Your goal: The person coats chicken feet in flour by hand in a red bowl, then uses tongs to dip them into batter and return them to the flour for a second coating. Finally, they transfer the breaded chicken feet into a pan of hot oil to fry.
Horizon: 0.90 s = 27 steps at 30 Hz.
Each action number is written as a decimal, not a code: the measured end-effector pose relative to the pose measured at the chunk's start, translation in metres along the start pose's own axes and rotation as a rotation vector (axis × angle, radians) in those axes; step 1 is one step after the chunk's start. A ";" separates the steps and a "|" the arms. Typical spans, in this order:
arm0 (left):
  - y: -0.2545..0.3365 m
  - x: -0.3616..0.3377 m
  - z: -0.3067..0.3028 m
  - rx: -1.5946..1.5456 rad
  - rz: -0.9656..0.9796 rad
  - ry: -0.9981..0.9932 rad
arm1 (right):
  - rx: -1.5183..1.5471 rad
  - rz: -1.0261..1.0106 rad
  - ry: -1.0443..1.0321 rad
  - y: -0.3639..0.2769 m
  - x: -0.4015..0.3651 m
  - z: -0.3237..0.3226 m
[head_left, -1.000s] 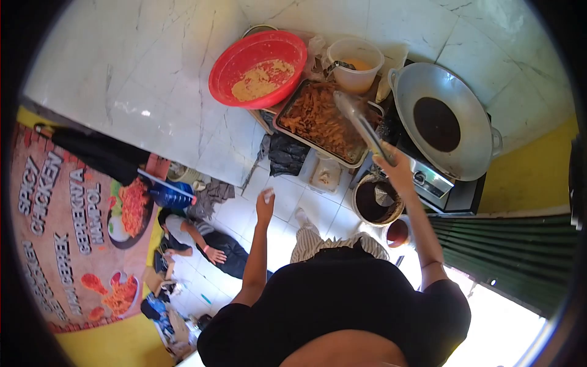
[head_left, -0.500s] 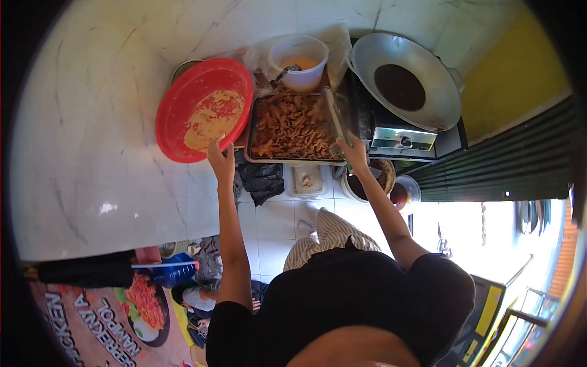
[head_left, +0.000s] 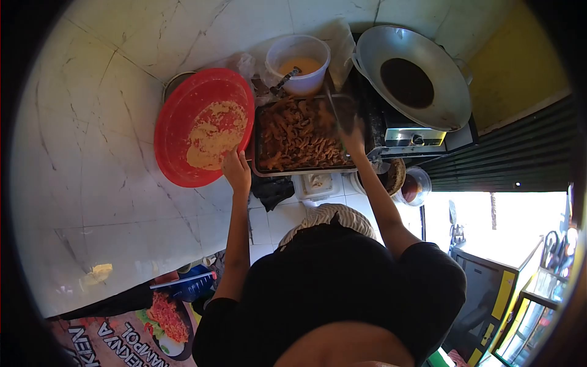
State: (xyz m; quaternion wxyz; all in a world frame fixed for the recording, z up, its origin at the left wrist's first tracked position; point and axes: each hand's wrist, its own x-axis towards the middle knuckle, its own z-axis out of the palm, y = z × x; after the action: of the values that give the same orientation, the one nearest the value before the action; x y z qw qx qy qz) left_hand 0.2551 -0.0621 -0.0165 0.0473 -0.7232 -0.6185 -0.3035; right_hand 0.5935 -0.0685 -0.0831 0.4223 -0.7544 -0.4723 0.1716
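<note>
My left hand (head_left: 237,170) is closed on the near right rim of a red plastic basin (head_left: 177,131). Clumpy pale-yellow flour (head_left: 211,140) lies inside that basin. Over the right end of a dark tray, my right hand (head_left: 353,142) is wrapped around a long metal utensil (head_left: 332,101); motion blur hides its exact kind. Brown fried pieces (head_left: 296,134) fill the tray (head_left: 306,170). Just behind the tray stands a white plastic tub (head_left: 313,82) with orange-yellow liquid and a dark-handled utensil in it.
A large metal wok (head_left: 452,92) with dark oil sits on a stove (head_left: 416,138) at right. Below the tray are a white container (head_left: 317,185), a black plastic bag (head_left: 273,191) and a bucket (head_left: 422,183). A printed banner (head_left: 122,336) is at lower left.
The camera view has shifted slightly. My right hand and its utensil are now blurred by motion over the tray's right end. The left hand stays at the basin rim.
</note>
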 end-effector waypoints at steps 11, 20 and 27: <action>0.030 0.022 0.014 -0.045 -0.263 0.059 | 0.395 -0.115 -0.472 -0.130 -0.056 0.039; -0.105 0.033 -0.050 -0.574 -0.357 0.106 | 0.729 -0.355 -0.499 -0.207 -0.021 0.132; -0.221 0.061 -0.083 -0.639 -0.417 0.112 | 0.260 -0.264 -0.771 -0.288 0.009 0.265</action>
State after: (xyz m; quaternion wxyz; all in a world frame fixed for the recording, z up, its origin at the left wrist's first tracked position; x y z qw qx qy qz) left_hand 0.0226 0.0048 0.0135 -0.2093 -0.5426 -0.6230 -0.5232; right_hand 0.2605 0.1215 -0.0066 0.3246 -0.5085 -0.6627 0.4438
